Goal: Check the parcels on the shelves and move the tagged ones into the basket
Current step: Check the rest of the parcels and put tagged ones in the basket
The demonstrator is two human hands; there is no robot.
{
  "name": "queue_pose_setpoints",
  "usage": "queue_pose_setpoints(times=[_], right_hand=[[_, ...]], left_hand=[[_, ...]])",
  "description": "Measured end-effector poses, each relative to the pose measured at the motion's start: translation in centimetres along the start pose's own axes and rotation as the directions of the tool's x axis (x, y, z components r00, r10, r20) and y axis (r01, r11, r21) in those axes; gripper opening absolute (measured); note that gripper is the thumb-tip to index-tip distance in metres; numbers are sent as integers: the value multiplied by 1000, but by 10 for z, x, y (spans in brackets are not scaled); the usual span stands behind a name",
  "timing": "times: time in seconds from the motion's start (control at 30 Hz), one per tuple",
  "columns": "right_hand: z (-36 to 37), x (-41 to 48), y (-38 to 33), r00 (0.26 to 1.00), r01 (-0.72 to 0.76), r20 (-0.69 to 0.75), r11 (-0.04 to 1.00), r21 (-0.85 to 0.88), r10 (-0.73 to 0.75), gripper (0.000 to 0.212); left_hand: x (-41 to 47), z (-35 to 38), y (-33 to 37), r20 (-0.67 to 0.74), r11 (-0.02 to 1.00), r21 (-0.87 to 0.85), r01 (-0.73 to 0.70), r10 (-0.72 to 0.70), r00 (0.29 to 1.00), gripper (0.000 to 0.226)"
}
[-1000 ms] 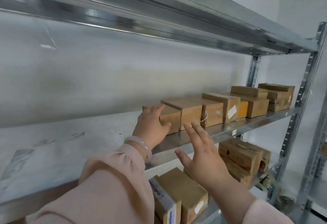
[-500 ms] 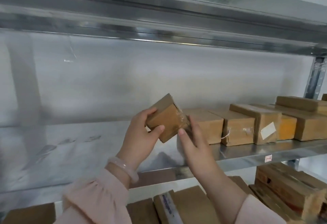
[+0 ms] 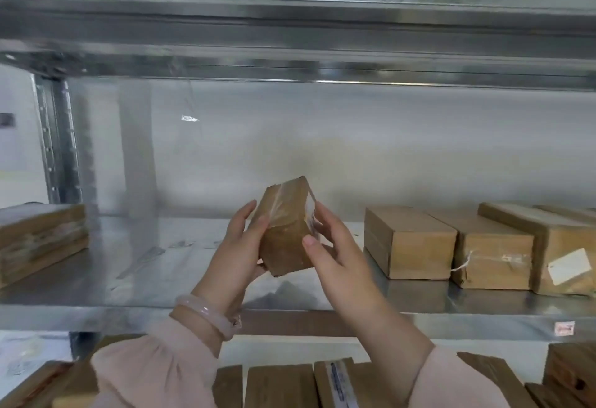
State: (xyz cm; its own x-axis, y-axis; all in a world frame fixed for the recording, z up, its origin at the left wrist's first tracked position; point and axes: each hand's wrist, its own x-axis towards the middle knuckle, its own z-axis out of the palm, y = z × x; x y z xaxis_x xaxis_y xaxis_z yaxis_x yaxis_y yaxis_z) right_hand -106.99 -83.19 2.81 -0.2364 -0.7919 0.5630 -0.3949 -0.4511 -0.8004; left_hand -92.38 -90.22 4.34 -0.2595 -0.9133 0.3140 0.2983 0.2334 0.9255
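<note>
Frame ctr: left hand [image 3: 237,248] & right hand [image 3: 340,265] both grasp the taped cardboard parcel [image 3: 285,230], tilted above metal shelf [image 3: 154,282], prob. to check for a tag.

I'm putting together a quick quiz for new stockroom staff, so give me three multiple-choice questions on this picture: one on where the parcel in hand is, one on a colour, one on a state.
1. Where is the parcel being checked?
A. held up over the shelf, between both hands
B. lying flat on it
C. down on the floor

2. What colour is the bracelet on the left wrist?
A. black
B. pale pink
C. green

3. How does the held parcel sit?
A. tilted, one corner down
B. level
C. torn open

Answers:
1 A: the left hand and the right hand grip it clear of the metal surface.
2 B: the band looks pale pink, like the sleeves.
3 A: its lowest corner points down and the tape wrap looks intact.
</note>
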Motion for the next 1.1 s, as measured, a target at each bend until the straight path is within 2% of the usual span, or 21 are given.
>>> queue_pose_setpoints(times=[0.07, 0.1, 0.17, 0.2, 0.27, 0.33, 0.4, 0.47, 0.57, 0.63, 0.73, 0.8, 0.9, 0.97, 1.0, 1.03, 1.1], right_hand=[[1, 3, 3, 999, -34, -21, 999, -36, 34, 46], [2, 5, 5, 999, -51, -18, 998, -41, 50, 46], [5, 9, 8, 998, -62, 0, 996, -66, 62, 48], [7, 12, 10, 998, -55, 2, 993, -100, 56, 48], [11, 16, 11, 999, -36, -1, 988, -153, 36, 45], [17, 20, 11, 1000, 2, -8, 984, -178, -3, 43], [23, 24, 9, 999, 52, -3, 976, -214, -54, 41], [28, 29, 8, 996, 88, 25, 967, -239, -84, 39], [29, 31, 11, 988, 103, 139, 944, -315, -61, 46], [21, 29, 14, 980, 133, 187, 927, -351, -69, 51], [-5, 24, 17, 977, 188, 168, 893, -409, -128, 51], [-29, 20, 16, 980, 195, 119, 879, -435, -159, 48], [-66, 17, 15, 980, 182, 5, 890, -419, -198, 43], [-86, 14, 15, 978, 159, -72, 916, -367, -198, 41], [-93, 11, 15, 976, 156, -96, 931, -329, -198, 40], [-98, 8, 15, 973, 163, -109, 940, -300, -204, 39], [-106, 1, 15, 963, 202, -117, 936, -289, -244, 38]], left_hand=[[-2, -3, 1, -26, 976, -203, 82, -89, 996, 31], [-2, -4, 0, -18, 963, -244, 113, -121, 992, 27], [-3, -4, -3, -8, 969, -211, 130, -134, 991, 22], [-4, -4, -5, -24, 980, -158, 117, -122, 992, 23], [-4, -8, -6, -95, 996, 82, 39, -31, 995, 27], [-3, -12, -5, -93, 944, 320, -76, 111, 989, 28], [-1, -16, -3, -83, 895, 417, -160, 212, 974, 21], [5, -21, -5, -47, 814, 535, -225, 295, 954, 31], [12, -27, -12, -33, 689, 696, -202, 311, 950, 17], [19, -34, -15, -73, 672, 723, -162, 308, 949, 16], [28, -36, -11, -95, 626, 773, -101, 273, 957, 22], [30, -30, -6, -89, 539, 837, -98, 311, 946, 26], [22, 0, 1, -9, 405, 880, -248, 536, 844, 33], [16, 34, 2, 113, 320, 876, -360, 590, 799, 36], [14, 51, 1, 172, 300, 866, -401, 575, 800, 38], [14, 68, -2, 221, 316, 842, -438, 538, 813, 39], [15, 100, -10, 291, 412, 771, -486, 452, 843, 41]])
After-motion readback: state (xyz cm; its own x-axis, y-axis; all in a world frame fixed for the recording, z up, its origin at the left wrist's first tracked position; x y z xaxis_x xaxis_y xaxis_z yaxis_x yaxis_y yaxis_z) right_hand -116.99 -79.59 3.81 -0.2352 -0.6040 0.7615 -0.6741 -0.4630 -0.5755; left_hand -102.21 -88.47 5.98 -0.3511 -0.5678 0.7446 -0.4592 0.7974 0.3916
